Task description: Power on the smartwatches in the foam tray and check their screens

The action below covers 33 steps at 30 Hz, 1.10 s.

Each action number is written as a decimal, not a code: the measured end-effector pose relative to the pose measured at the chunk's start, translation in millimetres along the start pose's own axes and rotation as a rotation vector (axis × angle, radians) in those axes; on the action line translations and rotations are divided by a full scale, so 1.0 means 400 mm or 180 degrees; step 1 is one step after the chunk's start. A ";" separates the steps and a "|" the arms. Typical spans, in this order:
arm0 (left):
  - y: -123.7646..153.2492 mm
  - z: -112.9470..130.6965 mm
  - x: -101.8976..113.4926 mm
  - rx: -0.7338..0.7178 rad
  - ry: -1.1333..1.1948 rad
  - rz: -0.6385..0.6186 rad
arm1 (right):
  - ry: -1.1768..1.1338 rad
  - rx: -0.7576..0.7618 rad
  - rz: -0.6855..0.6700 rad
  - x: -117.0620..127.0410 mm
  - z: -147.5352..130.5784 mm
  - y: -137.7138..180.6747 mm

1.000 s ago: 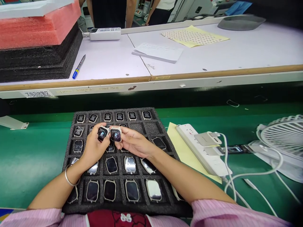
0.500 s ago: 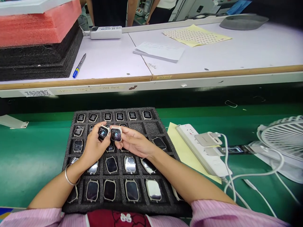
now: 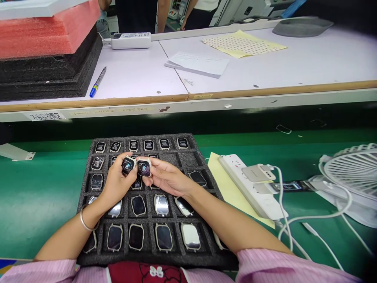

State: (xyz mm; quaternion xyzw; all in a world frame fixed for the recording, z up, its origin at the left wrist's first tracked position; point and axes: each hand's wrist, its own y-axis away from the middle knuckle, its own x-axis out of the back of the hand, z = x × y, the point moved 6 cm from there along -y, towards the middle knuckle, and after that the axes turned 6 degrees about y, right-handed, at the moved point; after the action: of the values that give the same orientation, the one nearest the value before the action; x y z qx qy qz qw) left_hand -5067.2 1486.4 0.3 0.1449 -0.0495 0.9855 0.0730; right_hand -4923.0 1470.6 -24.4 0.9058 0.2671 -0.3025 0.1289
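Note:
A black foam tray (image 3: 188, 157) lies on the green mat in front of me, its pockets filled with several smartwatch bodies. My left hand (image 3: 116, 184) pinches one lit watch body (image 3: 128, 165) above the tray's upper middle. My right hand (image 3: 166, 177) grips a second lit watch body (image 3: 144, 168) right beside it, the two nearly touching. Both screens face up towards me. Watches in the back row (image 3: 149, 145) show lit text screens; those in the front rows (image 3: 164, 237) are dark. A silver bangle sits on my left wrist.
A white power strip (image 3: 250, 188) with plugged chargers and cables lies right of the tray on yellow paper. A white fan (image 3: 352, 169) stands far right. On the raised bench behind are stacked foam sheets (image 3: 47, 51), a blue pen (image 3: 97, 81), papers (image 3: 197, 64). People stand beyond.

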 end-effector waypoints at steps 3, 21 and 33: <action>-0.007 -0.003 -0.001 0.0017 0.0060 0.0001 | -0.0023 -0.0009 0.0043 0.004 -0.001 -0.004; -0.021 -0.025 -0.015 0.0928 0.2141 -0.0222 | 0.0498 0.0211 0.0685 0.055 -0.026 -0.012; -0.013 -0.027 -0.022 0.0885 0.2055 -0.0335 | 0.0929 0.0336 0.0667 0.048 -0.030 -0.006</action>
State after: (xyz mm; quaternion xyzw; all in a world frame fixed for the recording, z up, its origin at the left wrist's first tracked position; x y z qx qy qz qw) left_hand -5060.9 1491.6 -12.3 -0.1632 0.1183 0.9727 0.1151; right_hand -4905.9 1485.0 -27.0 0.9684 0.1710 -0.1665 0.0719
